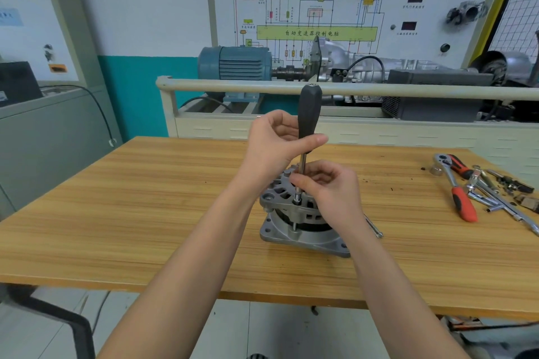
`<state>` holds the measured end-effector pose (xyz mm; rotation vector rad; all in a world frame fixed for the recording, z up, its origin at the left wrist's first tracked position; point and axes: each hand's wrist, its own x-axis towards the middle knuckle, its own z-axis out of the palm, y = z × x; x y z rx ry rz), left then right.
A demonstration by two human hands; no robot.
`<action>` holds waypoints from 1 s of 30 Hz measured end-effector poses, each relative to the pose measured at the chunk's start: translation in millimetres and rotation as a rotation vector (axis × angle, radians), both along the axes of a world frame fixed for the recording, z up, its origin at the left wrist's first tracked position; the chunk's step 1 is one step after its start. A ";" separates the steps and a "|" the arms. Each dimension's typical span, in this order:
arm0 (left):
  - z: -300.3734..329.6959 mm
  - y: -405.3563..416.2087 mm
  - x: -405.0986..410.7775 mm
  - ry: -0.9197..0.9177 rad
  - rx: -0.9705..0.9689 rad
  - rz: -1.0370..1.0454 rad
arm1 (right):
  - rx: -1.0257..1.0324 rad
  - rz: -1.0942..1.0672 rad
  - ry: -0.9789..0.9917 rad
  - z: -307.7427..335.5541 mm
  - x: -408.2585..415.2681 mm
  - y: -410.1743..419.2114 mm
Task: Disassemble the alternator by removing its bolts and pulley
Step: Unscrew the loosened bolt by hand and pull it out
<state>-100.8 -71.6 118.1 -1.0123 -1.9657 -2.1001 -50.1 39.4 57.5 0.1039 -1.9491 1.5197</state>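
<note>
The alternator (300,213) stands on its flange mid-table (145,213), and we have the socket driver (309,122) upright on a through bolt (294,226) at its near edge. Our left hand (277,143) wraps the lower handle while our right hand (326,186) pinches the shaft just above the socket. We judge it best to keep the driver plumb, press down, turn steadily.
</note>
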 end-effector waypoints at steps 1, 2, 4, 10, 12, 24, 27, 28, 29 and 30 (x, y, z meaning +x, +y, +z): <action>-0.4 -2.2 -0.7 -0.011 -0.012 -0.084 | 0.004 0.009 0.000 0.0 0.0 -0.1; -1.4 -4.7 -1.7 -0.035 -0.013 -0.198 | 0.012 0.015 0.002 0.1 0.2 -0.1; -4.0 -9.7 -4.8 -0.100 0.021 -0.382 | 0.037 0.018 0.006 0.8 0.3 0.1; -3.4 -4.2 -3.7 -0.106 0.104 -0.186 | 0.080 0.117 -0.079 2.3 1.7 4.8; -3.6 -0.3 -4.9 -0.080 0.106 -0.068 | 0.090 0.138 -0.081 3.0 2.5 4.8; -5.2 -12.5 -7.1 -0.149 0.039 -0.416 | 0.073 0.041 -0.046 1.5 1.6 -0.8; -3.4 -9.4 -8.1 -0.133 0.065 -0.244 | 0.093 0.106 -0.065 2.7 3.1 0.3; -3.0 -7.1 -8.1 -0.115 0.068 -0.167 | 0.083 0.109 -0.064 2.6 3.1 0.5; -2.7 -4.7 -7.7 -0.099 0.069 -0.110 | 0.065 0.098 -0.058 2.3 3.0 0.4; -2.8 -2.7 -7.2 -0.084 0.066 -0.079 | 0.055 0.068 -0.048 1.5 2.6 0.5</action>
